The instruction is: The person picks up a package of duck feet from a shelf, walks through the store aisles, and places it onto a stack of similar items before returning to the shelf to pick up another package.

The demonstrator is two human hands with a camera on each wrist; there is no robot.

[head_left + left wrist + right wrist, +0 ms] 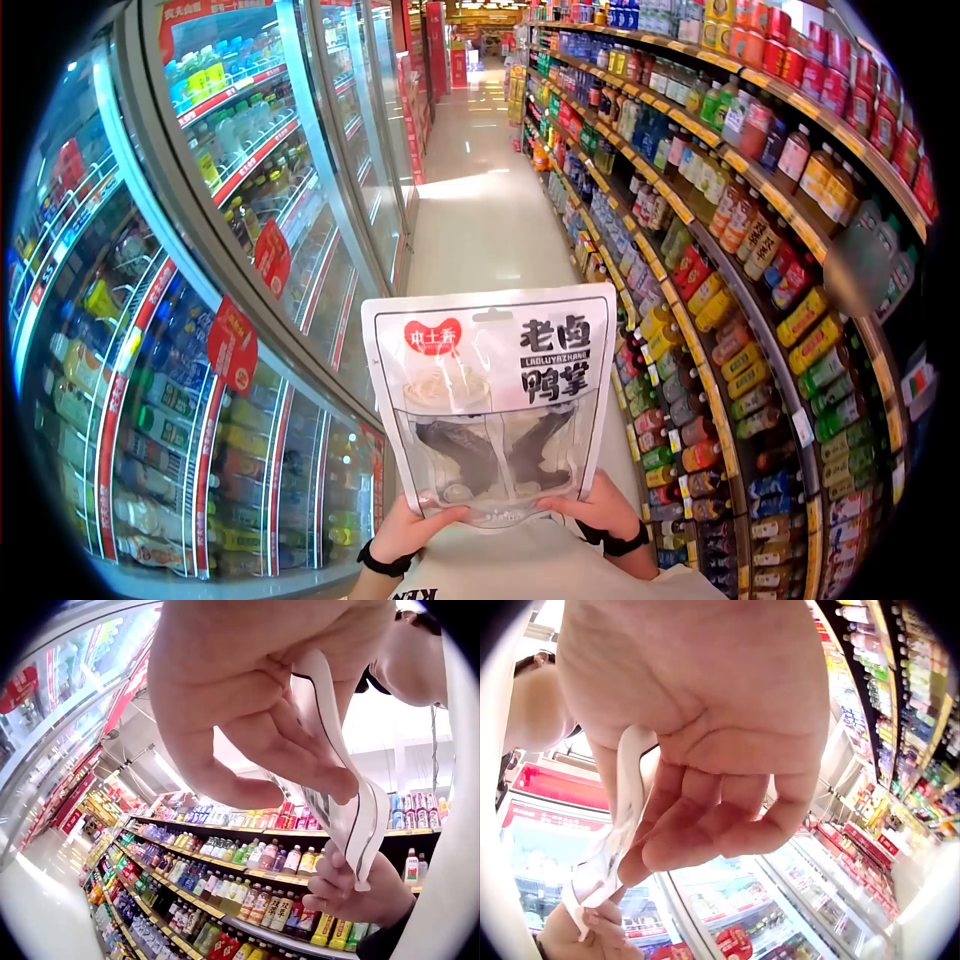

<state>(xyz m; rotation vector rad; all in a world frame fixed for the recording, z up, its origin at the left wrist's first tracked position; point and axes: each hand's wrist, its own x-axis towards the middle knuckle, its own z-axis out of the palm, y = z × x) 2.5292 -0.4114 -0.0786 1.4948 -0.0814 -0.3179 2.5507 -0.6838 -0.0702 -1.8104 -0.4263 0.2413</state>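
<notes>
A white food pouch (500, 360) with a red logo, dark Chinese lettering and a see-through lower half is held upright before the body. My left hand (418, 524) grips its bottom left corner, thumb across the front. At the bottom right corner my right hand (603, 510) holds it the same way. Seen edge-on in the left wrist view, the pouch (367, 825) lies between the thumb side and curled fingers of my left hand (262, 697). In the right wrist view the fingers of my right hand (705, 742) curl behind the pouch (630, 802).
Glass-door drink coolers (240, 340) line the left side. Shelves of bottles and cans (740, 250) run along the right. Between them a pale tiled aisle floor (480, 220) leads away. Black bands circle both wrists.
</notes>
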